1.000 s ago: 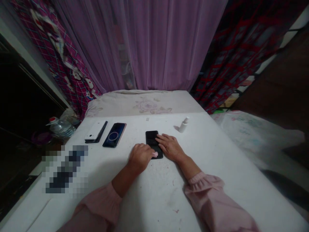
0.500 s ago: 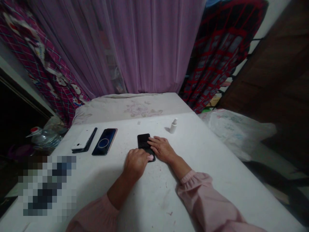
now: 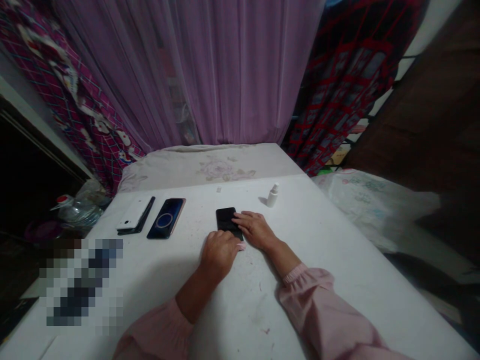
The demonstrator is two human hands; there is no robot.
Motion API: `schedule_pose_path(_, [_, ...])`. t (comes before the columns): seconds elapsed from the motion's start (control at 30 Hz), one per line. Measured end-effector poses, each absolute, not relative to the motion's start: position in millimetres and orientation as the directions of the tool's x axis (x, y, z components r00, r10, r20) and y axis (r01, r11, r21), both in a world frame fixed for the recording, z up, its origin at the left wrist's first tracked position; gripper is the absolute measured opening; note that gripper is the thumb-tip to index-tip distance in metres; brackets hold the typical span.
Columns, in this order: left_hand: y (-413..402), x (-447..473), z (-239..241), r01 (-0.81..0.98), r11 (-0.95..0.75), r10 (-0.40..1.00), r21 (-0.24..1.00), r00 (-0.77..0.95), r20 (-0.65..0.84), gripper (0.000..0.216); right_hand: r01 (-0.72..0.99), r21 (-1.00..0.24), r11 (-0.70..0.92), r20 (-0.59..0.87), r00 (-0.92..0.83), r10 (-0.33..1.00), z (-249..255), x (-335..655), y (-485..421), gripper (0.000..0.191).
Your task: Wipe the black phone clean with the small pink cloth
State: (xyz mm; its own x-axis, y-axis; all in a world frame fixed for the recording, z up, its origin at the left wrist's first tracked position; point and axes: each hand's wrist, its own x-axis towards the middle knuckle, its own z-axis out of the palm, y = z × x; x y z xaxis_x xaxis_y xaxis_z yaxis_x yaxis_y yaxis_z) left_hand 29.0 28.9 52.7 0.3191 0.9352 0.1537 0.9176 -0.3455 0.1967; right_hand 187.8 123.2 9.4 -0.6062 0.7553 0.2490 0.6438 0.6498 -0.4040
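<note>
Clutching a pink scrap [image 3: 242,246] in our curled left hand [image 3: 219,252], we've got our right hand [image 3: 258,231] loosely outstretched, fingertips touching the black phone [image 3: 226,216].

One left hand [image 3: 218,254], one right hand [image 3: 258,231]: two. One black phone [image 3: 225,214], one blue phone [image 3: 166,218], one white phone [image 3: 134,212]: three. One dark slab [image 3: 144,215] under white phone. One pink wad [image 3: 242,246], one spray bottle [image 3: 272,197], one jug [image 3: 82,213].

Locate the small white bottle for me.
In the head view, the small white bottle stands on the white surface right of centre, beyond the right hand and to the right of the black phone.
</note>
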Motion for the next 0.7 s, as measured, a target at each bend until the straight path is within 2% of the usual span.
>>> schedule_pose_path(0.23, [43.4,38.8,58.5,0.958,-0.239,0.966,0.160,0.217,0.141,0.022,0.636,-0.442,0.633,0.259,-0.585,0.769,6.1,187.4,126.4,0.036])
schedule_pose_path(0.37, [31.9,42.0,58.6,0.936,-0.293,0.955,0.194,0.277,0.105,0.023,0.637,-0.439,0.634,0.264,-0.583,0.769,5.1,186.7,127.5,0.035])
schedule_pose_path(0.53, [16.4,42.6,53.3,0.906,-0.363,0.929,0.217,0.335,0.155,0.024,0.652,-0.419,0.632,0.260,-0.582,0.771,6.6,186.5,125.2,0.037])
schedule_pose_path(0.7, [32.2,40.3,54.1,0.938,-0.293,0.950,0.186,0.265,0.164,0.024,0.655,-0.413,0.632,0.252,-0.585,0.771,6.8,186.7,124.4,0.037])
